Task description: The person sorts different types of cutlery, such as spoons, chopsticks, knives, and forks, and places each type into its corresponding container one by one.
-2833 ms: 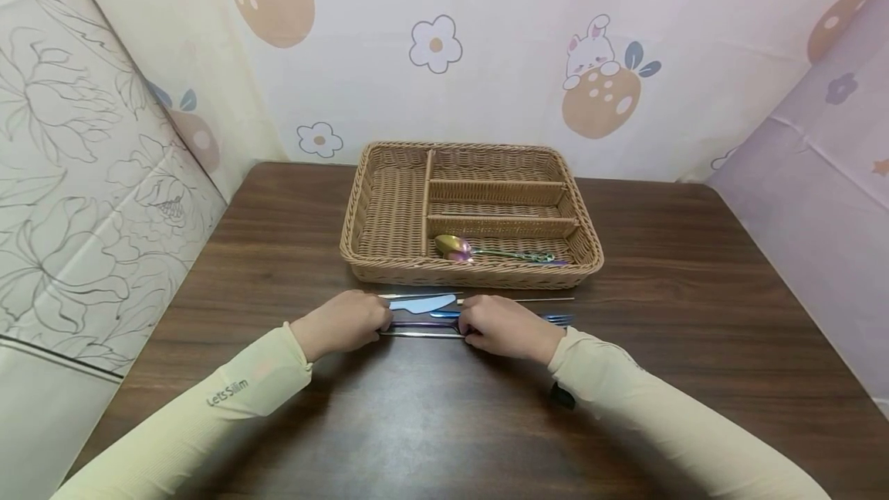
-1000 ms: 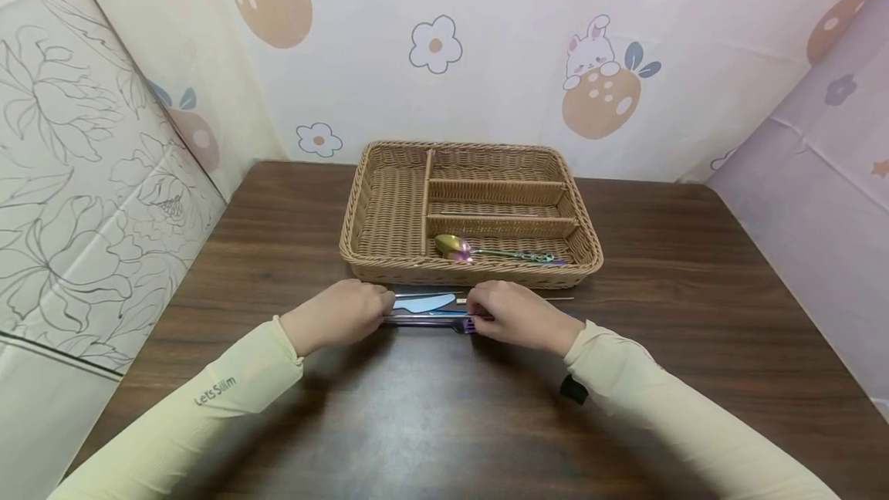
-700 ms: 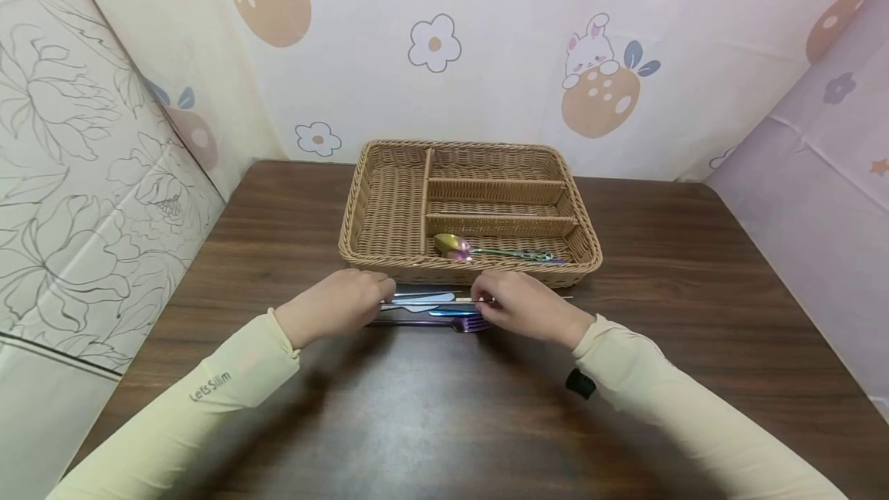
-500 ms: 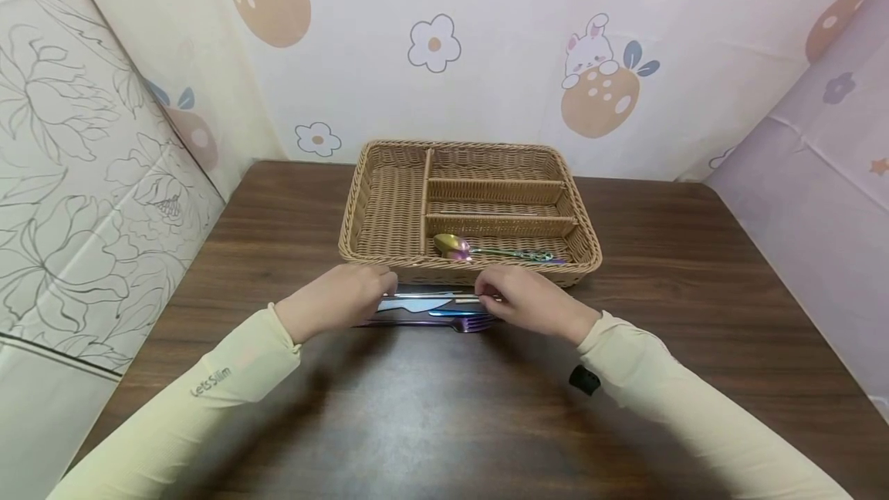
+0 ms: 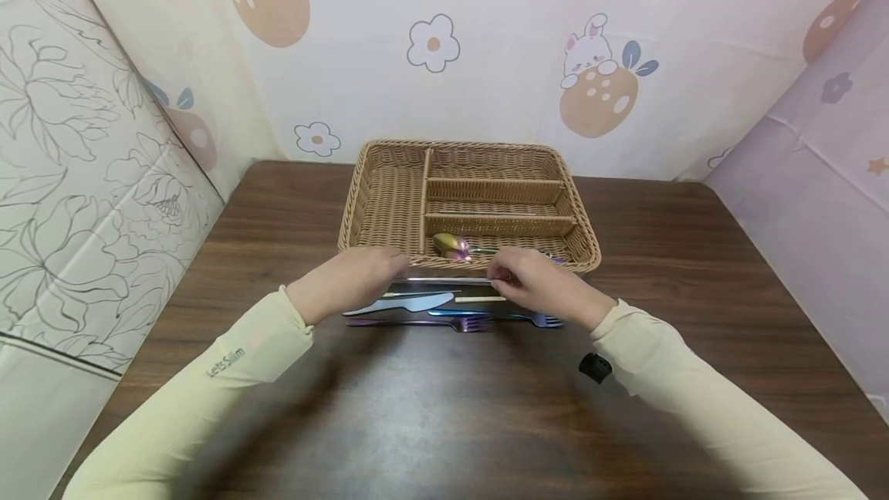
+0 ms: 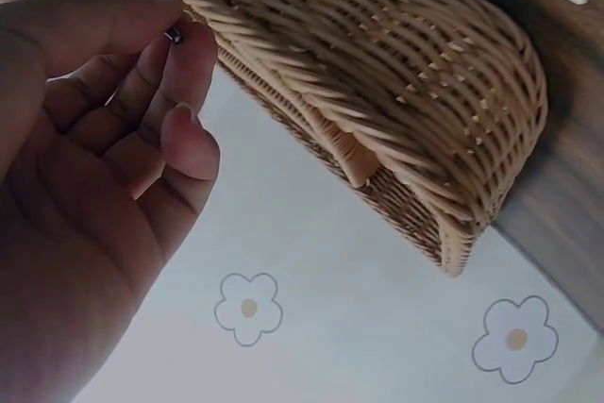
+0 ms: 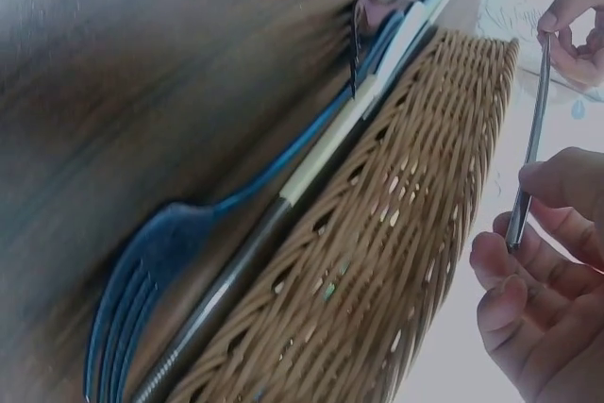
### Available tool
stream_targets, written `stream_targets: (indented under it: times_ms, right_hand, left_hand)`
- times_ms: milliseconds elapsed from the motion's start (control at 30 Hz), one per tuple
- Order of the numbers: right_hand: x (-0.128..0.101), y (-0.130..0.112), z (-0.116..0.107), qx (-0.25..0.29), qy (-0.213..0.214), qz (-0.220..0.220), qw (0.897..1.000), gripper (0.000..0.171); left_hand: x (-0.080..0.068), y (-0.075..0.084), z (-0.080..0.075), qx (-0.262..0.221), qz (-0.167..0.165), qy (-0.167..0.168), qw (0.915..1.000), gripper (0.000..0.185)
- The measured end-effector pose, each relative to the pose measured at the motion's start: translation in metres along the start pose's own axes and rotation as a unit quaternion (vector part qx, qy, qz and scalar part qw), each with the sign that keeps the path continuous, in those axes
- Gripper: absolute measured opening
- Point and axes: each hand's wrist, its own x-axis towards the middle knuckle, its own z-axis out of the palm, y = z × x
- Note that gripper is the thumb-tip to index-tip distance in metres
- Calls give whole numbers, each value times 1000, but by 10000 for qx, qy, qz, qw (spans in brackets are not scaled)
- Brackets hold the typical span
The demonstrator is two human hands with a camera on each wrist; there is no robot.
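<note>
A thin silver metal chopstick is held level by both hands, in front of the wicker basket's near rim. My left hand pinches one end between thumb and forefinger; in the left wrist view that tip pokes out past the fingers. At the other end my right hand pinches it too, and the right wrist view shows the chopstick spanning both hands. Below lie a light blue knife, a purple fork, a blue fork and a cream-handled chopstick.
The basket's dividers make several compartments. A gold-purple spoon lies in the front right one, and a thin stick shows in the one behind it. A patterned cloth hangs behind the dark wooden table.
Both hands have lifted the silver chopstick from the near side of the cutlery and moved it away from the body, up to the basket's front rim. The forks and knife now show more fully.
</note>
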Motion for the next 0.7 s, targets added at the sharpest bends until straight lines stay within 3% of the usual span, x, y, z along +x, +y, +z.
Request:
stream_targets:
  times_ms: [333,533,700]
  right_hand:
    - [0,9,-14,20,159,89,9998,4]
    - [0,14,-22,64,230,211,9995,5]
    - [2,19,-27,39,297,216,9993,5]
  left_hand:
    - [19,-4,-8,-190,-175,-252,9993,13]
    - [28,-10,-9,-290,-202,-213,9991,10]
    - [36,-14,-9,-364,-355,-353,9981,19]
